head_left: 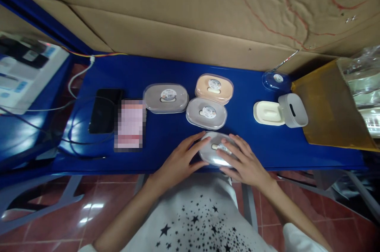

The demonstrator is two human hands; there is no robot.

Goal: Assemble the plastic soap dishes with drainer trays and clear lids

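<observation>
A grey oval box with a clear lid (212,153) lies at the table's front edge, between my two hands. My left hand (187,155) touches its left side, fingers apart. Over its right part and label rests my right hand (242,159), its fingers spread. Just behind are a grey box (196,116) and a peach box (221,90), both lidded and labelled. Another grey lidded box (152,99) sits to their left.
A black phone (103,111) and a blurred pink item (130,125) lie left, among cables. On the right are a cream lid (268,113), a whitish container (297,111), a clear lid (271,82) and a carton (323,105) holding wrapped items. Cardboard (166,18) stands behind.
</observation>
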